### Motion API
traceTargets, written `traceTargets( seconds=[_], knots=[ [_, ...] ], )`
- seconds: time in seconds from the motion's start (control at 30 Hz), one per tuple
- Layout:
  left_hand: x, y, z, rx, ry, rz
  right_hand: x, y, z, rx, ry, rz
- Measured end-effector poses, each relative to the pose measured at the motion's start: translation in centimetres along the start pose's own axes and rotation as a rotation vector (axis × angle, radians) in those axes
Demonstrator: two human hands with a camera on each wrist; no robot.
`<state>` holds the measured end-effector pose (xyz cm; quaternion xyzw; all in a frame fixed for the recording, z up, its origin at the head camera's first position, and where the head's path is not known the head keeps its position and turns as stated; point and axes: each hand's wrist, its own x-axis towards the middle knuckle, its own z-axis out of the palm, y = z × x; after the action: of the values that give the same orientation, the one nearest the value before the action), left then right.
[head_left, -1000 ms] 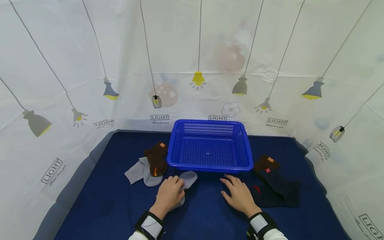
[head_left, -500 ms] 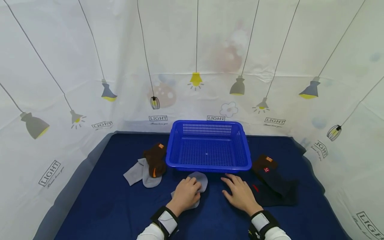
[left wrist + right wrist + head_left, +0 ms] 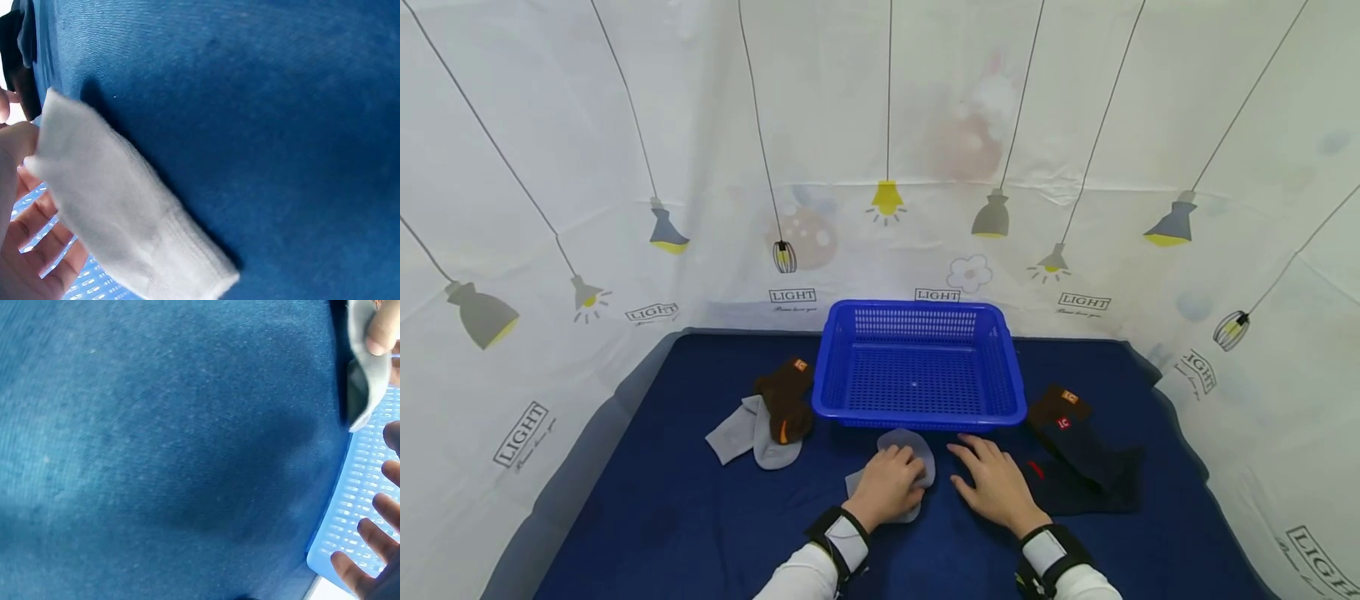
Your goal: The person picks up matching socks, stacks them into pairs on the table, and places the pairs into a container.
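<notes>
My left hand (image 3: 889,485) pinches a light grey sock (image 3: 908,442) just in front of the blue basket. In the left wrist view the sock (image 3: 125,194) slants away from the thumb, its ribbed cuff toward the bottom. My right hand (image 3: 996,487) is held a little to the right of it, fingers spread and touching nothing that I can make out. In the right wrist view its fingers (image 3: 378,540) are apart, and the sock's curved end (image 3: 369,381) hangs from the other hand at upper right.
The blue plastic basket (image 3: 917,418) stands at the back middle. Left of it a brown sock (image 3: 785,400) lies over another grey sock (image 3: 730,435). To the right lie a brown sock (image 3: 1054,403) and dark socks (image 3: 1090,479). A printed white curtain (image 3: 850,100) rises behind the table.
My left hand has moved right with the grey sock, closer to my right hand. The right hand has stayed nearly in place. The whole head view has shifted slightly.
</notes>
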<state>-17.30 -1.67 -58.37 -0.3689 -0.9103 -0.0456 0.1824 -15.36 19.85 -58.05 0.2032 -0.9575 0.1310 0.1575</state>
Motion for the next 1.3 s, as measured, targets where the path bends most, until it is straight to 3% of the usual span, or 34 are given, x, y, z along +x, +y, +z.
traceTargets(
  seconds=[0.33, 0.73, 0.93, 1.17, 1.3],
  knots=[
    [-1.4, -1.2, -2.7, -0.053, -0.002, -0.08, 1.1, -1.7, -0.1, 0.02, 0.037, -0.07],
    [-5.6, -3.8, -3.6, -0.065, -0.027, -0.176, 3.4, -6.8, 1.0, -0.012, 0.032, -0.283],
    [-7.1, -4.9, -3.9, -0.075, -0.03, -0.208, 4.2, -9.0, 1.9, -0.027, -0.102, -0.331],
    [-8.3, -5.6, -3.9, -0.061, -0.029, -0.24, 4.4, -10.4, 2.9, -0.059, -0.288, -0.289],
    [-8.8, -6.0, -4.0, -0.06, -0.021, -0.256, 4.1, -10.8, 3.2, -0.102, -0.334, -0.284]
  ],
)
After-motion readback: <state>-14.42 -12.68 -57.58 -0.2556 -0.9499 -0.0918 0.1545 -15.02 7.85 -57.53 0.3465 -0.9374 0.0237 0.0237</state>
